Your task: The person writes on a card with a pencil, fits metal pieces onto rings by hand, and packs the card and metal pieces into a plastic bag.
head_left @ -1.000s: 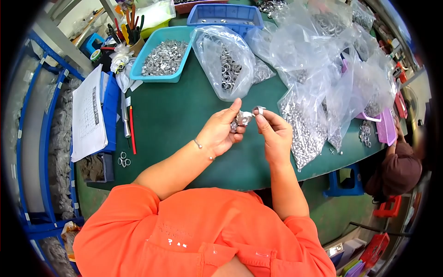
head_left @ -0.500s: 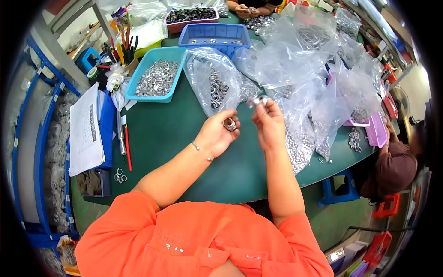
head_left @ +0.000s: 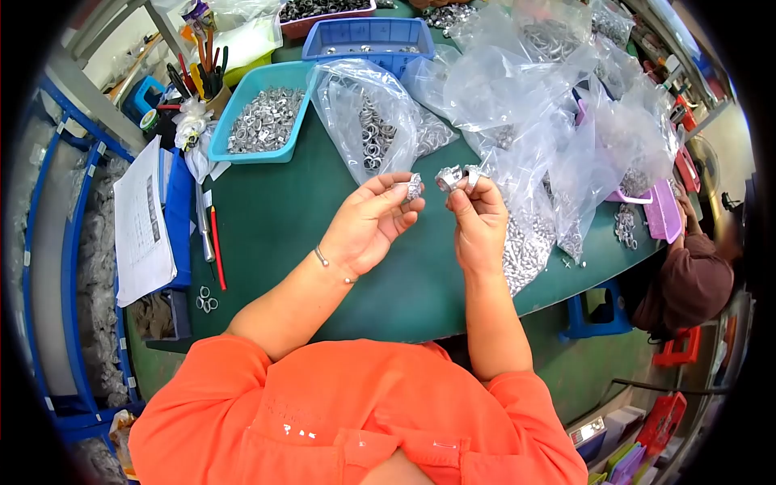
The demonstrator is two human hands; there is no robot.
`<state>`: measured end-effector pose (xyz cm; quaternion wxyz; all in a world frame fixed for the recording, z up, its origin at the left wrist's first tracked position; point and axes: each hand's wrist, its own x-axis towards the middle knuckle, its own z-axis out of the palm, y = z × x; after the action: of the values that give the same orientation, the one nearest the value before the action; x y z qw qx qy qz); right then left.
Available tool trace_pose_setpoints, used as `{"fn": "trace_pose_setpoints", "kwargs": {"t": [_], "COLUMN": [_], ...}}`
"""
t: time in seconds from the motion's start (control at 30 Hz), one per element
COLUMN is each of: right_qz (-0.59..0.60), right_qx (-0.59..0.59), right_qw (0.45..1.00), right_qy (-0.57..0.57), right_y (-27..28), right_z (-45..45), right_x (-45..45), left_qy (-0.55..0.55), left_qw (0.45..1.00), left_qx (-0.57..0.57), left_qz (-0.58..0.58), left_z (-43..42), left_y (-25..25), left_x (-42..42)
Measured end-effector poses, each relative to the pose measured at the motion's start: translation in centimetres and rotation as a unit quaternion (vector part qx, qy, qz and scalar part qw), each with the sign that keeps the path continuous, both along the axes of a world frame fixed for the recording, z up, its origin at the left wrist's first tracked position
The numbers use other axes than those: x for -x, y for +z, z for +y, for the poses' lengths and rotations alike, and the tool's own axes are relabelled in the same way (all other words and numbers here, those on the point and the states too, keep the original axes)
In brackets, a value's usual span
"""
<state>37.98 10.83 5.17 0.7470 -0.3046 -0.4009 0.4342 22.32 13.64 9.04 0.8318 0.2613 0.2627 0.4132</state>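
Between the thumb and fingers of my left hand point(head_left: 370, 222) is a silver ring point(head_left: 414, 187), its broad patterned face turned outward. My right hand point(head_left: 480, 226) pinches silver rings at its fingertips: a chunky ring point(head_left: 448, 179) in front and another ring point(head_left: 472, 177) by the index finger. The two hands are close together but apart, above the green table point(head_left: 275, 234). Just beyond them lies an open clear plastic bag point(head_left: 343, 105) with many rings point(head_left: 373, 133) inside.
A turquoise basin point(head_left: 218, 133) full of small metal rings stands left, a blue tray point(head_left: 372, 32) behind. Clear bags point(head_left: 517, 113) of metal parts crowd the right. Papers point(head_left: 144, 226), a red pencil point(head_left: 218, 250) and loose rings point(head_left: 207, 300) lie left. Another person point(head_left: 687, 283) sits right.
The ring at my left fingers has moved up to the fingertips and is upright. My right hand's rings have turned and show clearly. The view has shifted slightly.
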Motion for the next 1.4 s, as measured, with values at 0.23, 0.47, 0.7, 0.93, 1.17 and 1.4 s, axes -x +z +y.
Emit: {"fn": "trace_pose_setpoints", "kwargs": {"t": [0.23,0.47,0.7,0.93,1.17,1.4], "right_qz": [0.042,0.131,0.123,0.108,0.109,0.022], "right_qx": [0.03,0.125,0.158,0.177,0.173,0.098], "right_qw": [0.998,0.978,0.972,0.968,0.967,0.992], "right_qy": [0.031,0.103,0.123,0.139,0.15,0.072], "right_y": [0.5,0.1,0.4,0.7,0.5,0.0], "right_z": [-0.8,-1.4,-1.8,-1.8,-1.6,-0.7], "right_x": [0.8,2.0,2.5,2.6,2.5,1.9], "left_qy": [-0.026,0.107,0.09,0.082,0.109,0.175], "left_qw": [0.997,0.965,0.949,0.935,0.8,0.88], "left_qx": [-0.004,-0.227,-0.267,-0.297,-0.52,-0.36], "left_qz": [-0.074,0.071,0.141,0.178,0.279,0.256], "left_z": [-0.2,-0.5,-0.7,-0.8,-1.0,-1.0], "left_y": [0.1,-1.0,-0.7,-0.8,-1.6,-3.3], "left_x": [0.9,-0.2,0.0,-0.1,0.0,1.9]}}
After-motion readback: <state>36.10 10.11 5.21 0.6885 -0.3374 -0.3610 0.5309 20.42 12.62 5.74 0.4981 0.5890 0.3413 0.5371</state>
